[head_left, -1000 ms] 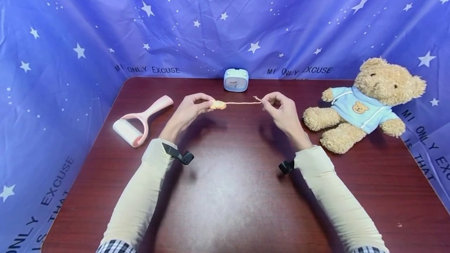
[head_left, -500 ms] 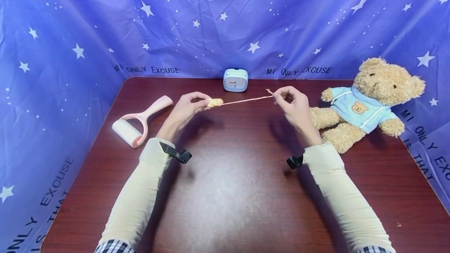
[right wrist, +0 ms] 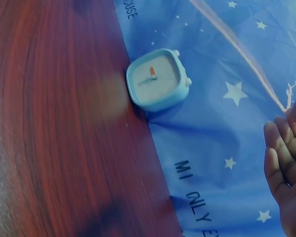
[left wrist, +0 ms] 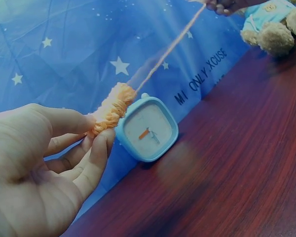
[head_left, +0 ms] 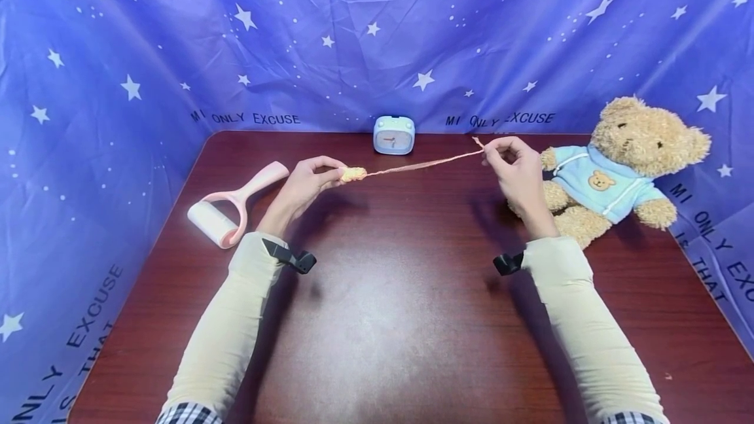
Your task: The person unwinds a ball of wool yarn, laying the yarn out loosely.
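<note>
A small bundle of peach-orange yarn (head_left: 354,174) is pinched between thumb and fingers of my left hand (head_left: 306,187). Close up in the left wrist view, the bundle (left wrist: 114,109) shows twisted, wound strands. From it a length of yarn (head_left: 424,165) runs up to the right, slightly blurred. My right hand (head_left: 520,172) pinches its far end between thumb and forefinger, with a short tail sticking up past the fingertips. In the right wrist view the right hand (right wrist: 291,158) is partly cut off by the frame edge. Both hands are raised over the table's far half.
A light-blue alarm clock (head_left: 394,135) stands at the back edge of the dark red table (head_left: 377,319). On the left lies a pink-and-white lint roller (head_left: 235,205). A teddy bear (head_left: 612,169) in a blue hoodie sits at right, close behind the right hand. Starry blue cloth (head_left: 353,38) hangs around.
My right hand has moved right and a little up, and the strand between the hands has grown longer. The left hand has shifted slightly left with the bundle.
</note>
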Demonstrator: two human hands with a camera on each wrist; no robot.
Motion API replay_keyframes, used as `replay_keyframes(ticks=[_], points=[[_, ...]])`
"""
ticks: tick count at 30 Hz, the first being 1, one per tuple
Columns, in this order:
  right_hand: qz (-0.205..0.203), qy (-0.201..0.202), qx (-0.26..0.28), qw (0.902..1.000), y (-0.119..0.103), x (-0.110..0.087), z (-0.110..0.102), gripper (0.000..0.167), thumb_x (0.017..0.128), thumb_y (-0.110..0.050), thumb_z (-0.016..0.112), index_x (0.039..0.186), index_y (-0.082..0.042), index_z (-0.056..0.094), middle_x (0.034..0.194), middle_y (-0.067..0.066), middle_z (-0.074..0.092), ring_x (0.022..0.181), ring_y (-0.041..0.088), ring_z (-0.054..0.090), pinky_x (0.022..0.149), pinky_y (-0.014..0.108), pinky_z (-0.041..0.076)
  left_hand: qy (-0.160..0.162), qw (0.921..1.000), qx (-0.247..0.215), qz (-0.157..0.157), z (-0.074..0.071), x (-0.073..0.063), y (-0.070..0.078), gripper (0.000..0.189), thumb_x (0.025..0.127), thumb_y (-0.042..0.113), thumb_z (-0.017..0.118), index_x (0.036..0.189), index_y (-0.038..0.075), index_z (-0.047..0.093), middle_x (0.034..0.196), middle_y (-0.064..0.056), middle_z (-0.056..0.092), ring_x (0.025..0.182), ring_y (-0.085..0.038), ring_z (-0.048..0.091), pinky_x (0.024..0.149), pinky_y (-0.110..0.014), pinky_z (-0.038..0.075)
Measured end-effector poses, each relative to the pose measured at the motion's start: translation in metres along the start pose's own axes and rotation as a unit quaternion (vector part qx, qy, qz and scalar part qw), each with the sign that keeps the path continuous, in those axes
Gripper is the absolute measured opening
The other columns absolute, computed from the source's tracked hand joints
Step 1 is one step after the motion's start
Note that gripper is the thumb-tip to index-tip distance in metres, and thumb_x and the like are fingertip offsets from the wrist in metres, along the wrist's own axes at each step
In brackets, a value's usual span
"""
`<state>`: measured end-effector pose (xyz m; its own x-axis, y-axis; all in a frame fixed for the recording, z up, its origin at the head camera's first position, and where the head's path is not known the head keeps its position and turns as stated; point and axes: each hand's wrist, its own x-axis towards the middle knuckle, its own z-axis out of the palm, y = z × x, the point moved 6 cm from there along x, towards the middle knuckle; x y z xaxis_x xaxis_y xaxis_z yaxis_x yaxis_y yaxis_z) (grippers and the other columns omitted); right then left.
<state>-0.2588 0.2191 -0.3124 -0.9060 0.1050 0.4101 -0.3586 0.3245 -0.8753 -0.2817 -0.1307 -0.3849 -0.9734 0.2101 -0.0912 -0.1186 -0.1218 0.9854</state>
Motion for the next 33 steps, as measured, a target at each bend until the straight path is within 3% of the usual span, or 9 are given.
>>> replay_keyframes(ticks=[4,16,23,33], points=[[0.014,0.01,0.004,0.9998,0.002,0.003,-0.008,0.006,0.09,-0.005,0.061,0.088,-0.005,0.066,0.07,-0.013,0.064,0.062,-0.003,0.059,0.053,0.012,0.043,-0.001,1.0,-0.005,-0.007,-0.001,0.0,-0.002,0.015,0.089,-0.005,0.06,0.104,-0.007,0.061,0.097,-0.008,0.063,0.083,-0.012,0.065,0.081,-0.024,0.058],[0.011,0.06,-0.014,0.998,0.006,0.01,-0.038,0.007,0.089,-0.006,0.06,0.086,-0.004,0.066,0.064,-0.019,0.061,0.058,-0.006,0.058,0.054,0.01,0.044,0.016,0.9991,0.032,-0.022,-0.01,0.0,-0.001,0.02,0.091,-0.002,0.059,0.11,-0.009,0.058,0.1,-0.006,0.061,0.084,-0.01,0.064,0.096,-0.036,0.053],[0.008,0.084,-0.023,0.9962,0.009,0.013,-0.054,0.008,0.09,-0.007,0.06,0.086,-0.007,0.067,0.064,-0.017,0.063,0.058,-0.005,0.059,0.048,0.011,0.041,0.023,0.999,0.028,-0.026,-0.013,0.0,-0.002,0.019,0.091,-0.004,0.057,0.11,-0.01,0.057,0.098,-0.006,0.061,0.083,-0.01,0.065,0.087,-0.026,0.057],[0.019,0.121,-0.025,0.9922,0.017,0.019,-0.075,0.009,0.089,-0.009,0.061,0.084,-0.013,0.068,0.063,-0.017,0.063,0.056,-0.004,0.058,0.046,0.012,0.039,0.049,0.9965,0.062,-0.026,-0.022,0.0,0.0,0.023,0.092,-0.005,0.055,0.113,-0.014,0.054,0.095,-0.004,0.059,0.078,-0.008,0.064,0.085,-0.025,0.057]])
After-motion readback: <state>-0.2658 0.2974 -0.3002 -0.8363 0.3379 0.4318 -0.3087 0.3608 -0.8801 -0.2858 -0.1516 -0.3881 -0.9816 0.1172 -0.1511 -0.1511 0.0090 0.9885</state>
